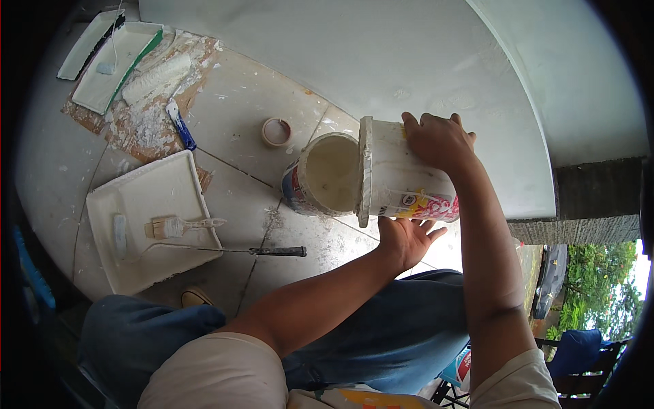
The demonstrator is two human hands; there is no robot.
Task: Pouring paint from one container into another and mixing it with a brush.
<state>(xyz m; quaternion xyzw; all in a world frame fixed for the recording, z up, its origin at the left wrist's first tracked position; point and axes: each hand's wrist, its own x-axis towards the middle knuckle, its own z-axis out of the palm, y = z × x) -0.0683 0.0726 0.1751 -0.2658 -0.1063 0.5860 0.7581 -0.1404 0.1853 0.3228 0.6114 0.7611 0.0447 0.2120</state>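
Note:
A white paint bucket (395, 170) with a colourful label lies tilted on its side in the air, its rim toward the left. My right hand (439, 140) grips it from above, near its base. Below, my left hand (405, 242) bears its underside, palm up, with some fingertips spread past the wall. The tilted bucket's rim overlaps the mouth of a second paint bucket (293, 187), which stands on the floor with pale, creamy paint inside. What is inside the tilted bucket is hidden.
Left of me a white paint tray (109, 198) holds a paintbrush (180, 226) and a small roller (120, 235). Farther off are a scraper (180, 126) with a blue handle, a roll of tape (276, 131), and a green-edged tray (146, 41). A grey wall (409, 54) rises ahead.

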